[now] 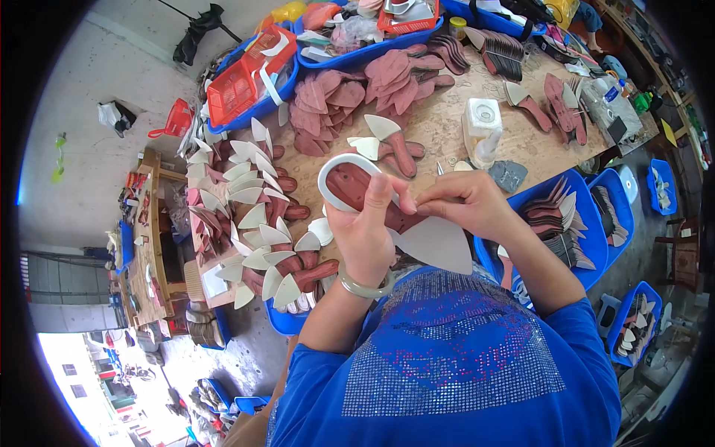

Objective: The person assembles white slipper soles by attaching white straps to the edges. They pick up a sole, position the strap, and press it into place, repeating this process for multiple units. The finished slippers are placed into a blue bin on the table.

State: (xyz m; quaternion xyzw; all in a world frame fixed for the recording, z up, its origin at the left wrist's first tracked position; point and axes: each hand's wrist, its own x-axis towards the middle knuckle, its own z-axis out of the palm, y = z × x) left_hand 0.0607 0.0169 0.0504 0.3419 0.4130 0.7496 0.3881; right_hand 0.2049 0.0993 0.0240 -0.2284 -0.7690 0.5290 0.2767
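Left hand (pixel 366 223) wrapped round the red-and-white shoe piece (pixel 436 246), thumb lying along it; piece held up before the chest, near the table (pixel 441 123). Right hand (pixel 465 200) bent to a pinch beside the left fingers; cannot tell whether it grips. Judgement: brace with left, work the edge lightly, avoid creasing the white flap.

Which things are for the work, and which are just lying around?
Probably for the work:
white-rimmed piece, in the left hand
pink-and-white pieces on the table
pink pile

Seem just lying about:
red basket
yellow-lidded jar
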